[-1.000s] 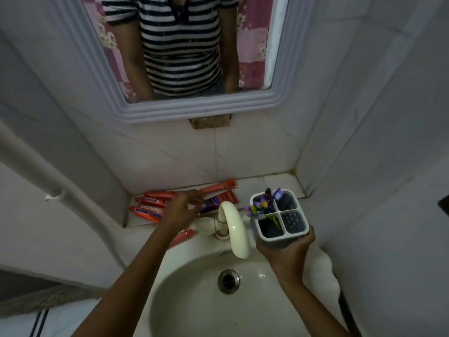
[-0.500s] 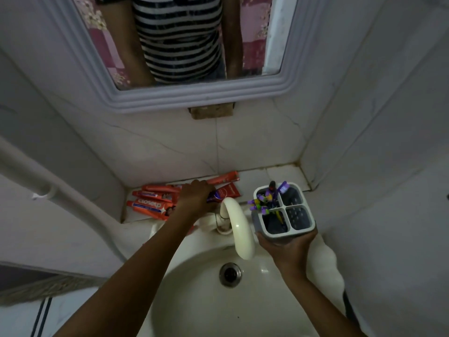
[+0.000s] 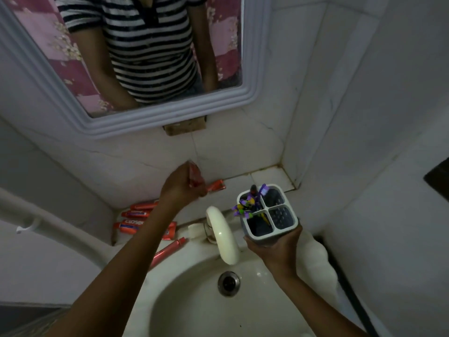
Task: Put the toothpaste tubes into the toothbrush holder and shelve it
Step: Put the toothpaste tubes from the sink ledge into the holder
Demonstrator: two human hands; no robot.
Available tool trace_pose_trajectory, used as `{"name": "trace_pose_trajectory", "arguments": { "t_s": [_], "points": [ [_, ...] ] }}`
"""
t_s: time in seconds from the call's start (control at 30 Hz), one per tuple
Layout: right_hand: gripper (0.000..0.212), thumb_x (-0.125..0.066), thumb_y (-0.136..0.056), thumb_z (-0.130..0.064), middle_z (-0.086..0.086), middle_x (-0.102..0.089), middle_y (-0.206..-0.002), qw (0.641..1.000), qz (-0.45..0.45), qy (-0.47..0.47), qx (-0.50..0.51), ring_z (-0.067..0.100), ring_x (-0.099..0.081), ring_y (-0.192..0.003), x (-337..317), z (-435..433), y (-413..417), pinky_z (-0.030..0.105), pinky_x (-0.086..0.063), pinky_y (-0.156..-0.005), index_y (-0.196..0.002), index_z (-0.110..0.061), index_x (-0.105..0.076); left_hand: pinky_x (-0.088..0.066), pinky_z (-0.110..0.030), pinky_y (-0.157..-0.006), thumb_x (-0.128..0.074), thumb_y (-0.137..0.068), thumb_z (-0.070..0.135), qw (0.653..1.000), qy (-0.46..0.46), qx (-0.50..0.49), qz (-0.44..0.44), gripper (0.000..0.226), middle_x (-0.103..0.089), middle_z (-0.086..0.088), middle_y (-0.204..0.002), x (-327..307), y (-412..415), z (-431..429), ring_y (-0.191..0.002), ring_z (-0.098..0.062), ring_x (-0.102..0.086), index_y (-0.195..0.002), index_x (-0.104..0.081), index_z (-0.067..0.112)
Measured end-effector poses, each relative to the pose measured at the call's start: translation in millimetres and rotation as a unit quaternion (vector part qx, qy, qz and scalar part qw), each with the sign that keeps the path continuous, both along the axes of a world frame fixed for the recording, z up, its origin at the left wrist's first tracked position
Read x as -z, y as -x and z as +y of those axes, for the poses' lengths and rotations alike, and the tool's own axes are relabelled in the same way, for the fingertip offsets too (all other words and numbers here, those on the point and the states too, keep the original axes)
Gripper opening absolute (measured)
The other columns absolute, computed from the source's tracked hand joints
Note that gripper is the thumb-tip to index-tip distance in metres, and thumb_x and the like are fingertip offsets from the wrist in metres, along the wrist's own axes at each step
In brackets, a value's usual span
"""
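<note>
My right hand (image 3: 279, 246) holds a white toothbrush holder (image 3: 283, 226) with four compartments from below, over the basin's right rim. Purple toothbrushes (image 3: 245, 206) stick out of its back-left compartment. My left hand (image 3: 181, 187) is raised above the tiled ledge, closed around a red toothpaste tube (image 3: 194, 176) that points upward. Several more red tubes (image 3: 136, 218) lie on the ledge (image 3: 264, 177) to the left, one (image 3: 215, 186) behind my hand, and one (image 3: 167, 251) on the basin rim.
A white curved tap (image 3: 224, 235) stands between my hands over the basin (image 3: 194, 300) with its metal drain (image 3: 228, 283). A framed mirror (image 3: 155, 117) hangs above on the tiled wall. A white pipe (image 3: 48, 229) runs along the left wall.
My left hand has closed on a red tube and lifted it off the ledge, up and to the right. The holder in my right hand has stayed about where it was.
</note>
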State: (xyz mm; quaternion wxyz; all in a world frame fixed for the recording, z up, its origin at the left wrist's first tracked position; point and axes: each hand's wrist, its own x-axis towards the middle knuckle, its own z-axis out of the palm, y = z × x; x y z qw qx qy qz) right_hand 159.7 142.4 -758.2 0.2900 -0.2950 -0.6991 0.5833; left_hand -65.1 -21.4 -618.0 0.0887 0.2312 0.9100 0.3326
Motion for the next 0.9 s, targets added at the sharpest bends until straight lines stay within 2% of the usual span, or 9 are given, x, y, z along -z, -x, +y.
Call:
{"name": "trace_pose_trajectory", "arguments": {
  "t_s": [0.1, 0.17, 0.3, 0.4, 0.5, 0.57, 0.7, 0.8, 0.9],
  "points": [
    [0.128, -0.106, -0.043, -0.018, 0.010, -0.052, -0.144, 1.000, 0.009, -0.008, 0.005, 0.019, -0.060, -0.130, 0, -4, 1, 0.017, -0.053, -0.101, -0.144, -0.006, -0.030, -0.057, -0.024, -0.071, -0.086, -0.065, 0.019, 0.976, -0.196, -0.020, -0.096, 0.045, -0.071, -0.003, -0.096, -43, -20, 22, -0.086, -0.014, -0.070, -0.104, -0.064, 0.013],
    [0.128, -0.106, -0.041, -0.016, 0.009, -0.052, -0.142, 1.000, 0.016, -0.006, 0.012, 0.017, -0.061, -0.127, -3, -6, 3, 0.012, -0.052, -0.098, -0.143, -0.008, -0.030, -0.059, -0.020, -0.068, -0.084, -0.069, 0.006, 0.960, -0.228, 0.041, -0.157, 0.047, -0.070, -0.007, -0.098, -69, -38, 46, -0.085, -0.016, -0.071, -0.109, -0.059, 0.011],
    [0.128, -0.107, -0.040, -0.021, 0.008, -0.051, -0.140, 1.000, 0.019, -0.013, 0.017, 0.014, -0.059, -0.123, -7, -6, 2, 0.005, -0.047, -0.096, -0.143, -0.013, -0.031, -0.062, -0.038, -0.079, -0.086, -0.064, 0.009, 0.959, -0.156, 0.181, -0.150, 0.040, -0.072, -0.013, -0.097, -81, -64, 92, -0.092, -0.026, -0.072, -0.098, -0.063, 0.010],
    [0.127, -0.105, -0.041, -0.034, 0.007, -0.048, -0.142, 1.000, 0.012, -0.012, 0.009, 0.016, -0.057, -0.126, -9, -5, -1, 0.005, -0.047, -0.097, -0.143, -0.023, -0.030, -0.060, -0.044, -0.080, -0.084, -0.063, 0.016, 0.974, -0.067, 0.197, -0.086, 0.034, -0.072, -0.006, -0.093, -71, -76, 120, -0.087, -0.022, -0.070, -0.090, -0.063, 0.021],
    [0.127, -0.103, -0.040, -0.040, 0.006, -0.047, -0.145, 1.000, 0.007, -0.005, -0.001, 0.017, -0.056, -0.131, -8, -3, -2, 0.022, -0.054, -0.102, -0.143, -0.025, -0.029, -0.060, -0.047, -0.074, -0.080, -0.062, 0.023, 0.982, -0.015, 0.177, -0.063, 0.037, -0.072, -0.004, -0.085, -66, -76, 137, -0.077, -0.024, -0.070, -0.093, -0.060, 0.020],
    [0.128, -0.103, -0.040, -0.042, 0.006, -0.046, -0.147, 1.000, 0.003, 0.003, -0.006, 0.019, -0.056, -0.133, -5, 0, -2, 0.031, -0.056, -0.104, -0.143, -0.024, -0.029, -0.059, -0.044, -0.077, -0.080, -0.064, 0.032, 0.982, 0.051, 0.179, -0.016, 0.040, -0.072, -0.002, -0.086, -65, -75, 141, -0.081, -0.023, -0.069, -0.097, -0.060, 0.022],
    [0.130, -0.101, -0.040, -0.048, 0.007, -0.047, -0.145, 1.000, -0.013, -0.012, -0.017, 0.020, -0.057, -0.130, -2, 0, -3, 0.009, -0.049, -0.099, -0.144, -0.017, -0.029, -0.051, -0.033, -0.078, -0.076, -0.073, 0.047, 0.966, 0.139, 0.209, 0.057, 0.041, -0.070, 0.003, -0.104, -52, -73, 140, -0.095, -0.019, -0.064, -0.104, -0.066, 0.023],
    [0.130, -0.099, -0.041, -0.052, 0.009, -0.048, -0.144, 1.000, -0.009, -0.022, -0.018, 0.020, -0.058, -0.128, -6, -1, -3, 0.011, -0.049, -0.100, -0.144, -0.016, -0.030, -0.053, -0.032, -0.078, -0.073, -0.073, 0.053, 0.975, 0.104, 0.192, 0.040, 0.038, -0.071, 0.011, -0.099, -48, -60, 126, -0.093, -0.012, -0.065, -0.103, -0.070, 0.029],
    [0.129, -0.099, -0.040, -0.053, 0.009, -0.049, -0.144, 1.000, -0.009, -0.025, -0.013, 0.020, -0.059, -0.128, -9, -1, -4, 0.027, -0.054, -0.103, -0.143, -0.018, -0.030, -0.054, -0.028, -0.071, -0.071, -0.076, 0.056, 0.990, 0.050, 0.130, 0.014, 0.036, -0.069, 0.012, -0.091, -43, -37, 95, -0.083, -0.009, -0.066, -0.099, -0.071, 0.028]
  ]
}}
